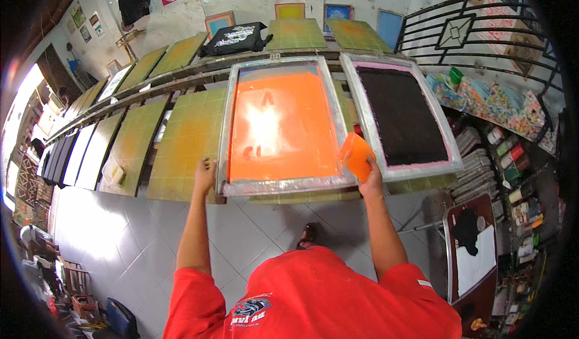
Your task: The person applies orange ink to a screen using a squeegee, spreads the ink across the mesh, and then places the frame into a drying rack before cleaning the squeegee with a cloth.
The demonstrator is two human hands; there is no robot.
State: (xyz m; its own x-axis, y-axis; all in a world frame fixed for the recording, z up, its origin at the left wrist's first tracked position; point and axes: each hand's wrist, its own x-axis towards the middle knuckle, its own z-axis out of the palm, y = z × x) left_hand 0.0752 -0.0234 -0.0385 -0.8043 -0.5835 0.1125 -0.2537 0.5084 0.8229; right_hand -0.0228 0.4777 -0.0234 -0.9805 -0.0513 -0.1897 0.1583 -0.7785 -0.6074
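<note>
In my right hand (371, 181) is an orange, smooth piece (357, 156), its shape like a scraper or small container; which of these I cannot tell. It hangs by the lower right corner of a screen printing frame (225, 125). Bright orange ink (289, 140) covers most of that frame's mesh, with faint darker marks showing through and a strong glare on it. My left hand (205, 173) is beside the frame's lower left corner, fingers loosely curled, with no object visible in it. The frame lies on a long printing table.
To the right lies a second screen frame (452, 149) with a dark mesh. Yellow-green boards (187, 137) line the table leftward; one carries a small pale container (113, 173). A folded black shirt (236, 39) lies on the far row. Ink containers (512, 155) fill the right shelf, near a small stand (461, 273).
</note>
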